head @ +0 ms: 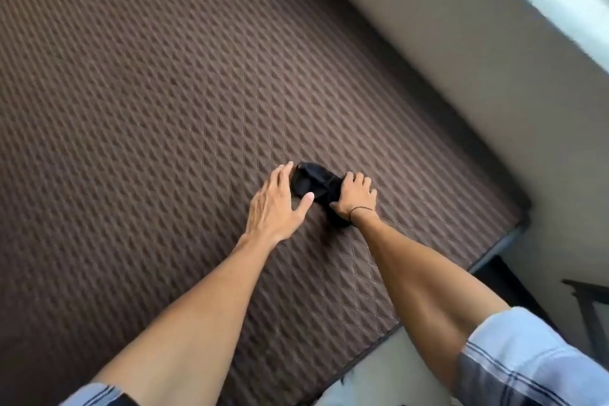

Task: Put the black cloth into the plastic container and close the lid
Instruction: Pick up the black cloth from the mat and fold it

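A small bunched black cloth (313, 184) lies on a brown quilted surface (148, 109), near its right side. My right hand (354, 196) is closed over the cloth's right end, fingers curled into the fabric. My left hand (275, 204) rests flat beside the cloth's left end, fingers spread, with fingertips and thumb touching its edge. No plastic container or lid is in view.
The quilted surface ends at a corner (520, 214) on the right, next to a beige wall (478, 92). A window ledge (560, 0) runs along the top right. A dark frame (590, 303) stands low at the right edge.
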